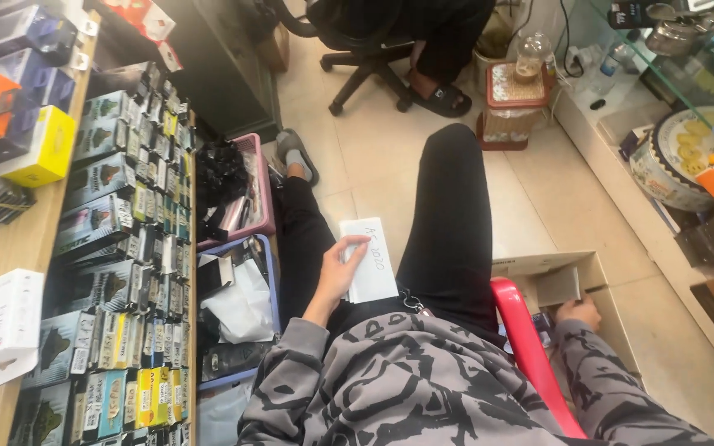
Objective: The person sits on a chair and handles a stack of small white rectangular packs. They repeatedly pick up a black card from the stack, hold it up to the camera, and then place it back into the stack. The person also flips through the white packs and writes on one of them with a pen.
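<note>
On the lap, left hand [338,272] holds white slip [371,260].

Envelope [371,260] on lap, cardboard box [557,281] right of chair [530,347].

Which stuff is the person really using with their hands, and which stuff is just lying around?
In use:
- white box, held by the left hand
- grey box in the cardboard carton, touched by the right hand

Lying about:
- shelf boxes
- pink basket
- round tin
- jar
</note>
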